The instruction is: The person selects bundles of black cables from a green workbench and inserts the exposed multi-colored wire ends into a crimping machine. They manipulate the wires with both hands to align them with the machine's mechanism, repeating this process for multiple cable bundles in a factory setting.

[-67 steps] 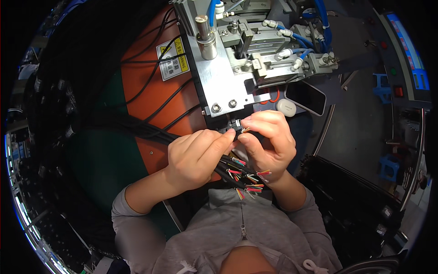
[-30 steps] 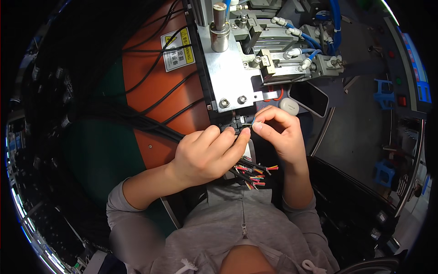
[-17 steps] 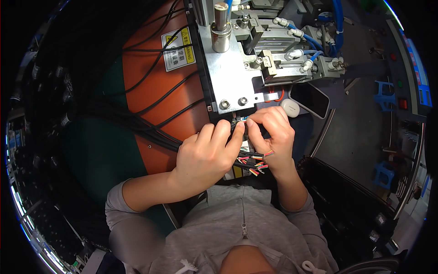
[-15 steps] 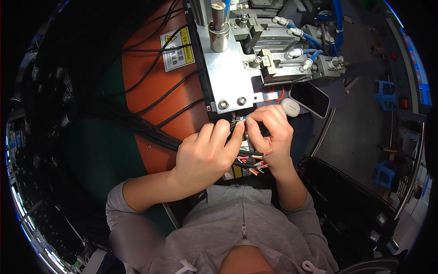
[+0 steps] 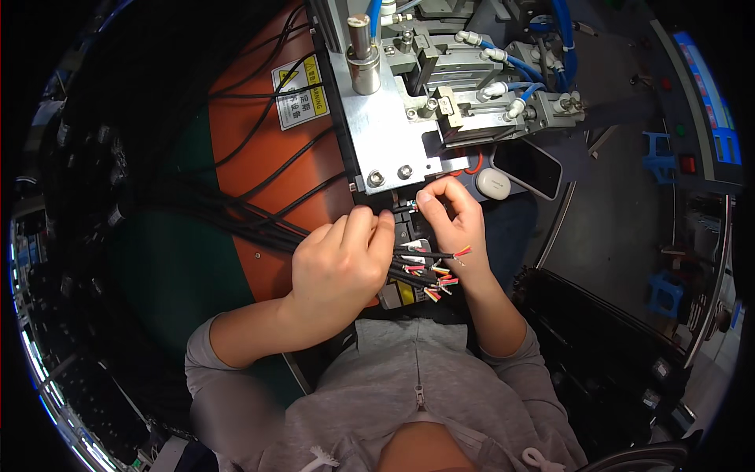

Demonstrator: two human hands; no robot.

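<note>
The left hand (image 5: 342, 267) has drawn back a little toward the left of the frame. Half a second ago its index finger was beside the right fingertips, and now there is a small gap between the two hands. In this gap, at the middle of the frame, one can see the short black cable (image 5: 402, 209) and its coloured wires (image 5: 412, 205), just below the front edge of the machine (image 5: 393, 141). Below them the black block (image 5: 403, 228) is again in view.

The right hand (image 5: 456, 220) stays at the wires; its thumb and index finger are together and seem to pinch them. The left hand is curled over the cable's other side, but its thumb is hidden, so I cannot tell how firmly it grips. In my judgement, the wire ends are at this moment only under the right fingers.

The other cables (image 5: 421, 271), with bared ends, come out from under the left hand, near the label (image 5: 406, 293). The phone (image 5: 531, 169) and the white case (image 5: 493, 184) lie right of the machine.
</note>
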